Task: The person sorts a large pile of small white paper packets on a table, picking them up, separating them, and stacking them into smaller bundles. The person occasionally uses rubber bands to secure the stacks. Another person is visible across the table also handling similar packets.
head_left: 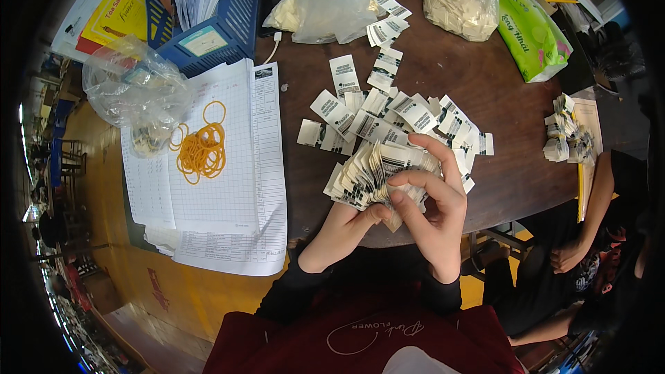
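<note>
Over the near edge of the brown table (485, 76), both hands hold a fat stack of tags (377, 173). The left hand (343, 232) pinches it from below; the right hand (433, 211) curls over it, fingers pressed together. The tags look light, thin, bendy and slippery, so squeezing the stack's middle seems safest.

head-worn fisheye, looking down, close over table (485, 83)

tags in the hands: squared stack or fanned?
Fanned. The bundle of tags spreads out in an arc, each tag's edge showing separately, pinched between the left hand and right hand; loose tags lie on the table beyond.
</note>
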Demonstrator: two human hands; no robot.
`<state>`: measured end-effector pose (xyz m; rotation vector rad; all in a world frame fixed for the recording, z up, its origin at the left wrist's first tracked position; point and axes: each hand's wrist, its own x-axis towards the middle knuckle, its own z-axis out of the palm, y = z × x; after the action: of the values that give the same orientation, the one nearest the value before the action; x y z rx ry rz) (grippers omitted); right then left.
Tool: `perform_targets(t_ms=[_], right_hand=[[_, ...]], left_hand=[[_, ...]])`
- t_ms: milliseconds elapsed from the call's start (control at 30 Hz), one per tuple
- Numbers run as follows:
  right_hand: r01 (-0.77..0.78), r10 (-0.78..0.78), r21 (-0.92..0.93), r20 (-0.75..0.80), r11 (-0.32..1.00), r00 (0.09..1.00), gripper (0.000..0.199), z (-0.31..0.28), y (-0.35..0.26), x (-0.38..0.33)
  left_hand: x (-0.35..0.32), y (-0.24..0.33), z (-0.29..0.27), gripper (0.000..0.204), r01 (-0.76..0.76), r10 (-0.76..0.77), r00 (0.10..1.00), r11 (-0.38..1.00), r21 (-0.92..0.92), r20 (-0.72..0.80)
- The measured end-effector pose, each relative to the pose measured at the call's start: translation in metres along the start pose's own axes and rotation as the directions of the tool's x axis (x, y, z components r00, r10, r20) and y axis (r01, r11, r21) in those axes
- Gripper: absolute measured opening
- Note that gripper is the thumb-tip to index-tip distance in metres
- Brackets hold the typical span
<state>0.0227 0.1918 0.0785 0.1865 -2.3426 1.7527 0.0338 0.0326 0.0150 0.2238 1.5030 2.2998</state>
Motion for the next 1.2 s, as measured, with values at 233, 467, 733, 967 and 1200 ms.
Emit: perform_targets(t_ms=[233, 467, 733, 967, 1200], right_hand=[[0.033, -0.033, 0.016, 0.022, 0.999, 0.999, 0.015, -0.0025, 0.0026, 0.0007], [-0.005, 0.006, 0.012, -0.079, 1.0, 0.997, 0.014, 0.0019, 0.0006, -0.0007], [-0.005, 0.004, -0.008, -0.001, 1.0, 1.0, 0.017, 0.0007, -0.0001, -0.0006], [-0.017, 0.017, 0.022, 0.004, 1.0, 1.0, 0.014, 0.0002, 0.0008, -0.0004], [-0.02, 0.022, 0.023, -0.059, 1.0, 0.998, 0.011, 0.0015, -0.0023, -0.001]], left_hand=[[0.0042, 0.0014, 0.0034, 0.055, -0.082, 0.082, 0.997, 0.988, 0.13, 0.004], [0.0009, 0.0062, 0.0005, 0.043, -0.007, 0.004, 0.999, 0.998, 0.068, 0.044], [0.002, 0.0038, 0.0039, 0.05, -0.131, 0.138, 0.99, 0.958, 0.256, -0.011], [0.0025, 0.0055, 0.0005, 0.062, -0.101, 0.097, 0.995, 0.951, 0.292, 0.029], [0.0015, 0.0043, 0.0019, 0.051, -0.101, 0.097, 0.995, 0.968, 0.228, 0.027]])
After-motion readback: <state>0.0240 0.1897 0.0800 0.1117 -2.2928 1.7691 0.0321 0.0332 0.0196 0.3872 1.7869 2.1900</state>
